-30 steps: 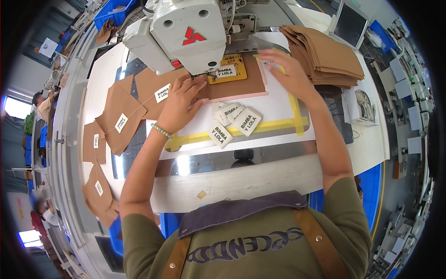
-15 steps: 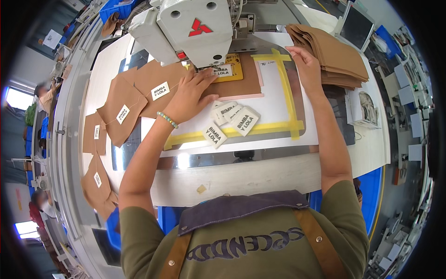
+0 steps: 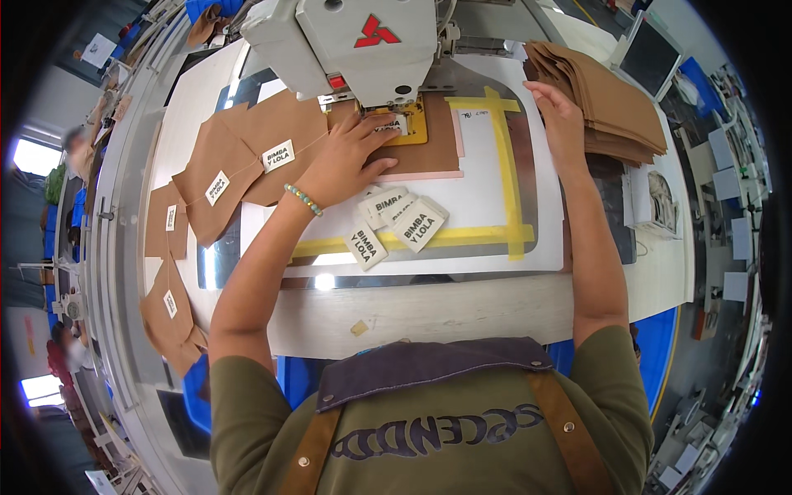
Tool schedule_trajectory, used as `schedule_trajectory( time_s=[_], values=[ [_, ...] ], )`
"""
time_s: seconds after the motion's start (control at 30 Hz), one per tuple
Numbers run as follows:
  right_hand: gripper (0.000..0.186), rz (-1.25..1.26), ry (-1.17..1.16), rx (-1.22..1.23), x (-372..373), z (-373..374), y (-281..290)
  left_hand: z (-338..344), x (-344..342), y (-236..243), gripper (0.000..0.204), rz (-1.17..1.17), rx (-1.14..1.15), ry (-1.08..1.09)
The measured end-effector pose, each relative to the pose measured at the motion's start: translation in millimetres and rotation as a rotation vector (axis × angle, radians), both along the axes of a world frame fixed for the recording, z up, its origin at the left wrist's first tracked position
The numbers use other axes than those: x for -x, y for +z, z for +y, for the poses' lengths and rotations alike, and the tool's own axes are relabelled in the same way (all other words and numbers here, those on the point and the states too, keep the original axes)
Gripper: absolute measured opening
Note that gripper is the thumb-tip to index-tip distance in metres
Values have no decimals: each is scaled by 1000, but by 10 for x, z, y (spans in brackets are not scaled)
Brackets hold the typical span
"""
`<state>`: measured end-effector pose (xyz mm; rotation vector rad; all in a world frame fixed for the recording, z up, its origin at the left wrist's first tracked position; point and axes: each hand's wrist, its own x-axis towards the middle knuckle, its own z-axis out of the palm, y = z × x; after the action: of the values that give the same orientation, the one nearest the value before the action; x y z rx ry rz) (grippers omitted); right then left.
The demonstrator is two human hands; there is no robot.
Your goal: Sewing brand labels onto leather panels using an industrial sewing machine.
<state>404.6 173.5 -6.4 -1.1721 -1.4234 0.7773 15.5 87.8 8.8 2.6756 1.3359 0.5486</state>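
Observation:
My left hand (image 3: 346,161), wearing a bead bracelet (image 3: 304,200), lies spread with fingertips at a yellow template (image 3: 419,124) under the sewing machine head (image 3: 363,37). A white printed label (image 3: 400,125) shows in the template's opening, partly covered by my fingers. Beneath is a brown fabric piece (image 3: 437,157) with pink strips along its edges. My right hand (image 3: 561,124) is raised, its fingers loosely bent and nothing seen in them, beside a stack of brown fabric pieces (image 3: 606,95). Several loose white labels (image 3: 419,224) lie in a small heap below my left hand.
Brown pieces with labels sewn on, joined by thread, trail leftward (image 3: 216,177) and over the table edge. Yellow tape (image 3: 513,190) frames the white work sheet. At the right stand a screen (image 3: 652,54) and a white box (image 3: 652,198). Blue bins lie below the table.
The taped sheet, with template and loose labels, has shifted left relative to the machine head. My left hand stays at the template; my right hand remains near the stack. The whole view has moved slightly.

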Motion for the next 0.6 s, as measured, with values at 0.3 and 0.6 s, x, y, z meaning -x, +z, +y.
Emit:
schedule_trajectory(
  time_s=[0.3,0.6],
  values=[
    [23,9,12,-16,-12,54,-35,20,14,-12,46,11,27,9],
    [23,-6,8,7,14,7,21,80,-6,27,48,15,58,12]
  ],
)
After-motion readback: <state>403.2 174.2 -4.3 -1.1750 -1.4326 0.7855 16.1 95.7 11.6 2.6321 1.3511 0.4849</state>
